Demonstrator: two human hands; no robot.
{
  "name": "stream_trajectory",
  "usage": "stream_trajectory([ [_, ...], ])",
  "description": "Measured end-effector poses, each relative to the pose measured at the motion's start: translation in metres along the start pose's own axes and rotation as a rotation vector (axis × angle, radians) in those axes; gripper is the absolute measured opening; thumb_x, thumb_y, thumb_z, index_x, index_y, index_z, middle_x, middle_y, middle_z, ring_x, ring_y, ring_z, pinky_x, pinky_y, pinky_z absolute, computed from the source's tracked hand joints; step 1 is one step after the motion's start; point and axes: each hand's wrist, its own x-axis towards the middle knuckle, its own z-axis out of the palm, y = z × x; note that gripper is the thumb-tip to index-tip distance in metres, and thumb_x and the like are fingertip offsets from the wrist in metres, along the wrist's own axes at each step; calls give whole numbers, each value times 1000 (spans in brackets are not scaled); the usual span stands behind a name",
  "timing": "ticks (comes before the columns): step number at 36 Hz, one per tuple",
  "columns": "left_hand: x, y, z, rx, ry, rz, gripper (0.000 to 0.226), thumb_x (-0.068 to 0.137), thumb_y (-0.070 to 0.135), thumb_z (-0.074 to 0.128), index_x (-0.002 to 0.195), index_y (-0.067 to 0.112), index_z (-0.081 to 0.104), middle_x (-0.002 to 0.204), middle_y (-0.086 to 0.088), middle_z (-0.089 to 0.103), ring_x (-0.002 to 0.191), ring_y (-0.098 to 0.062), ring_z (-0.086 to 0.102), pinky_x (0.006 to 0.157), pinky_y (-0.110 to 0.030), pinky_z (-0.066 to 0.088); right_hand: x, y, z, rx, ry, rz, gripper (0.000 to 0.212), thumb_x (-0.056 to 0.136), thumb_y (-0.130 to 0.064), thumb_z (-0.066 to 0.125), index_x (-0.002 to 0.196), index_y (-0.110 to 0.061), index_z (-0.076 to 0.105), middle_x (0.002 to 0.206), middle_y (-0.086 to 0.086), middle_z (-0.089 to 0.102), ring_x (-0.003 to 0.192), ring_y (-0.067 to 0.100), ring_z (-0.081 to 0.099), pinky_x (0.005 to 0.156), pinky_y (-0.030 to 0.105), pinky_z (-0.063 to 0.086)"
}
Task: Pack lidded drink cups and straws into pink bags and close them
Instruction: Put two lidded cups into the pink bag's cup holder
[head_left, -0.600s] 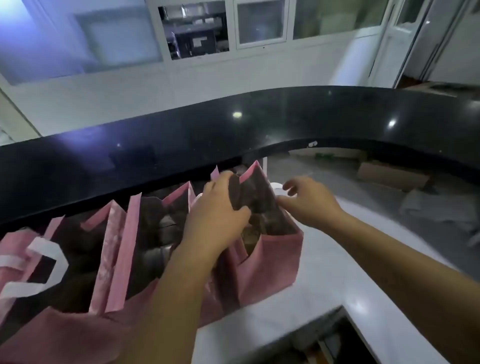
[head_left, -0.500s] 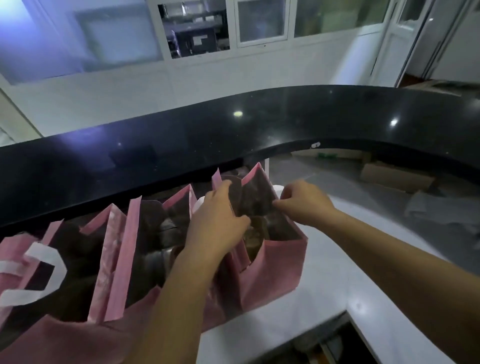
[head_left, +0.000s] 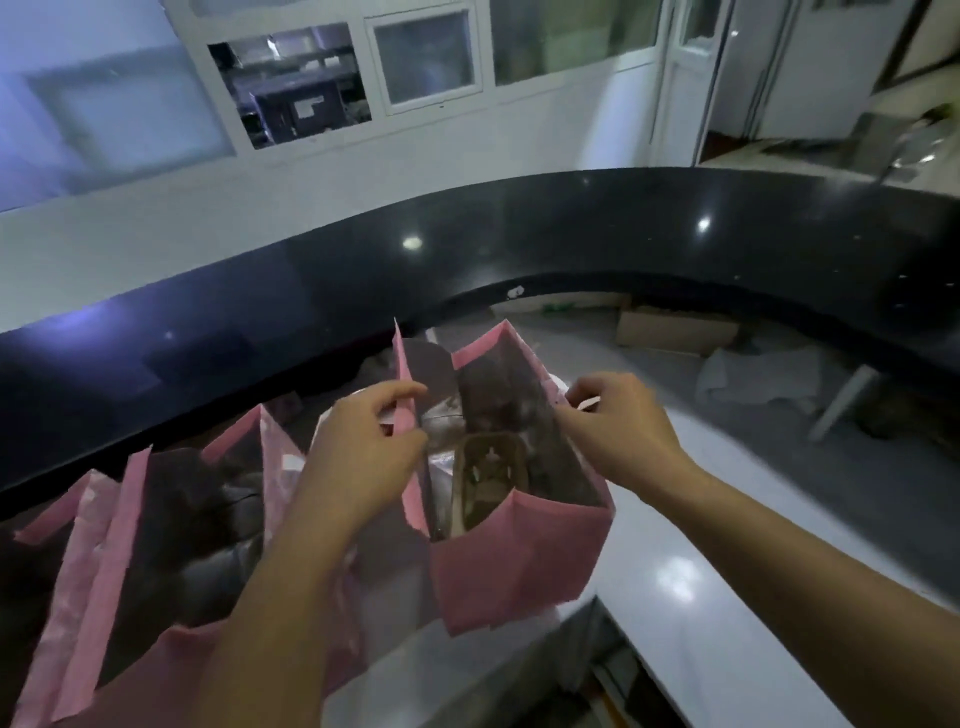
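A pink paper bag (head_left: 514, 566) stands open on the white counter (head_left: 670, 582), rightmost in a row of pink bags. My left hand (head_left: 363, 452) pinches the bag's left top edge. At the right top edge, my right hand (head_left: 618, 421) pinches the rim. Inside the bag I see a lidded drink cup (head_left: 491, 475) sitting in a brown carrier. I can make out no straw.
Several more open pink bags (head_left: 156, 519) stand to the left, under my left forearm. A raised black bar top (head_left: 571, 244) curves behind the bags. The white counter's front edge drops off at lower right. Cardboard and paper lie on the floor beyond.
Both hands have pulled apart, spreading the bag's mouth wider. The cup inside now shows. The view has shifted closer.
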Motion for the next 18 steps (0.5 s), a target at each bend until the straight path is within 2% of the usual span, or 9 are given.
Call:
stream_trajectory([
  [2, -3, 20, 16, -59, -58, 58, 49, 84, 1, 64, 108, 43, 68, 104, 26, 65, 82, 10, 64, 62, -13, 51, -19, 23, -30, 87, 68, 55, 20, 90, -42, 69, 76, -27, 68, 76, -10, 68, 70, 11, 67, 60, 32, 60],
  [4, -5, 42, 39, -112, -153, 105, 49, 86, 0, 64, 103, 46, 67, 92, 34, 67, 78, 13, 65, 59, -14, 54, -41, 50, -61, 145, 160, 111, 22, 88, -43, 70, 75, -26, 69, 70, -13, 68, 68, 9, 67, 63, 37, 62],
  [7, -9, 73, 78, -162, -325, 149, 49, 87, 3, 66, 106, 48, 68, 85, 42, 66, 76, 9, 69, 55, -17, 55, -76, 89, -98, 227, 271, 186, 18, 89, -37, 70, 74, -27, 68, 75, -21, 67, 75, -3, 65, 61, 32, 61],
  [10, -12, 106, 120, -183, -484, 185, 55, 87, 0, 67, 111, 49, 68, 97, 30, 71, 82, 6, 70, 57, -20, 57, -105, 120, -130, 286, 332, 275, 17, 91, -29, 69, 74, -26, 68, 73, -15, 67, 72, 5, 67, 58, 27, 58],
  [12, -16, 130, 147, -168, -570, 220, 56, 88, 0, 67, 112, 50, 67, 107, 33, 63, 85, 10, 68, 59, -21, 59, -120, 138, -151, 313, 375, 335, 18, 92, -25, 68, 74, -23, 67, 72, -8, 67, 70, 12, 67, 59, 27, 57],
  [15, -23, 161, 182, -156, -678, 280, 49, 90, 7, 67, 116, 49, 66, 113, 28, 64, 92, -3, 70, 68, -28, 62, -139, 160, -180, 329, 436, 382, 20, 91, -23, 68, 73, -15, 64, 70, 1, 65, 69, 17, 66, 59, 31, 56],
  [18, -26, 183, 212, -111, -741, 355, 45, 93, 9, 64, 117, 48, 65, 119, 21, 63, 91, -1, 65, 58, -18, 55, -154, 177, -200, 300, 514, 409, 18, 86, -18, 70, 71, -12, 61, 68, 3, 63, 64, 16, 60, 56, 32, 49],
])
